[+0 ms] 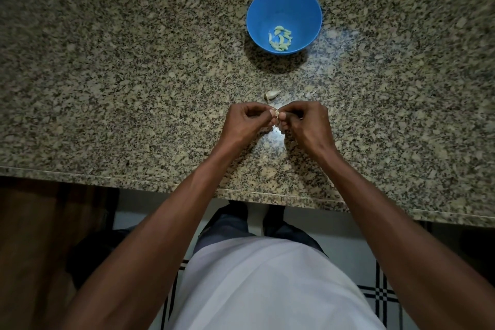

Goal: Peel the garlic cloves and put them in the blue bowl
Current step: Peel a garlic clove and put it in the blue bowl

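Garlic, one small pale clove (356,114) with papery skin, is pinched between my two hands above the speckled grey granite counter (107,75), on the near side of the round blue plastic bowl (284,2), well apart from it. My left hand (245,123) is curled, thumb and fingertips closed on the clove's left end. My right hand (305,122) is curled the same way, pinching the right end, so the two hands meet at the clove. Most of the clove is hidden by fingers; I cannot tell how much skin is off. A second clove, unpeeled and off-white (272,95), lies on the counter between the bowl and my hands, just beyond my knuckles. Inside the bowl sits a small heap of peeled, pale green-white cloves (280,38). I judge the task well along. To peel well, I would hold one end steady, catch the loose skin edge with a thumbnail, and draw it off in strips, keeping the grip light so the slick clove does not shoot out
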Demonstrator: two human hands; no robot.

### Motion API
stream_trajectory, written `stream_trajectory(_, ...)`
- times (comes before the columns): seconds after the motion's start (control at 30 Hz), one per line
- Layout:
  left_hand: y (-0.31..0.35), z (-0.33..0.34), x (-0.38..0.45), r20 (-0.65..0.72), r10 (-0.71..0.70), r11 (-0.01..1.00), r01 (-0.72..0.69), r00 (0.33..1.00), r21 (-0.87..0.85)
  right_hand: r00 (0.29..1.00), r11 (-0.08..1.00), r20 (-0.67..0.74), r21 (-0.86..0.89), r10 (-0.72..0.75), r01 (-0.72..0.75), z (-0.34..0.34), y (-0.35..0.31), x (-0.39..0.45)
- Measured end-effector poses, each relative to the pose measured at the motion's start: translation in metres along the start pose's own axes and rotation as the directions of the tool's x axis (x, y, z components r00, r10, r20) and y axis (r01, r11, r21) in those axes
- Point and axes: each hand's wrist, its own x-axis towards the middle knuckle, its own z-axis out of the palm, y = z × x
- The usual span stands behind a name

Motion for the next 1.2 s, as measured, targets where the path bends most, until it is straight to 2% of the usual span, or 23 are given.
stream_trajectory(0.17, 0.003, 0.004, -0.001, -0.022, -0.025, 0.999, 0.024, 0.999, -0.021, 0.998, 0.996, 0.045, 0.07, 0.051, -0.054, -0.002, 0.001, 0.004)
stream_trajectory(0.37, 0.004, -0.001, 0.003, 0.056, -0.078, 0.989, 0.07, 0.995, 0.134, 0.992, 0.988, 0.102, 0.131, 0.07, -0.083, -0.005, 0.008, 0.004)
stream_trajectory(0.47, 0.001, -0.002, 0.004, 0.101, -0.105, 0.985, 0.09, 0.989, 0.148, 0.986, 0.977, 0.142, 0.179, 0.091, -0.116, -0.005, 0.008, 0.006)
stream_trajectory(0.63, -0.005, 0.003, 0.001, 0.032, -0.149, 0.988, 0.15, 0.988, -0.026, 0.986, 0.945, 0.126, 0.294, 0.108, -0.141, 0.002, 0.007, 0.005)
stream_trajectory(0.73, -0.004, 0.007, -0.001, -0.041, -0.194, 0.97, 0.185, 0.98, -0.16, 0.992, 0.944, 0.069, 0.306, 0.106, -0.122, 0.01, 0.01, 0.001)
stream_trajectory(0.87, -0.002, 0.006, -0.005, -0.051, -0.211, 0.944, 0.19, 0.976, -0.268, 0.993, 0.942, 0.042, 0.313, 0.114, -0.121, 0.012, 0.009, -0.002)
stream_trajectory(0.93, -0.002, 0.003, -0.007, -0.072, -0.178, 0.961, 0.158, 0.981, -0.225, 0.991, 0.938, 0.043, 0.318, 0.129, -0.136, 0.012, 0.01, -0.001)
stream_trajectory(1.07, -0.004, -0.003, -0.007, -0.118, -0.047, 0.995, 0.057, 0.992, 0.082, 0.986, 0.947, 0.067, 0.275, 0.153, -0.166, 0.008, 0.014, 0.002)
stream_trajectory(1.13, -0.004, -0.005, -0.006, -0.104, 0.032, 0.982, -0.012, 0.994, 0.188, 0.984, 0.949, 0.095, 0.262, 0.153, -0.173, 0.004, 0.013, 0.002)
stream_trajectory(1.2, 0.0, -0.005, -0.005, -0.058, 0.109, 0.97, -0.094, 0.992, 0.223, 0.983, 0.952, 0.125, 0.259, 0.135, -0.164, 0.0, 0.009, 0.002)
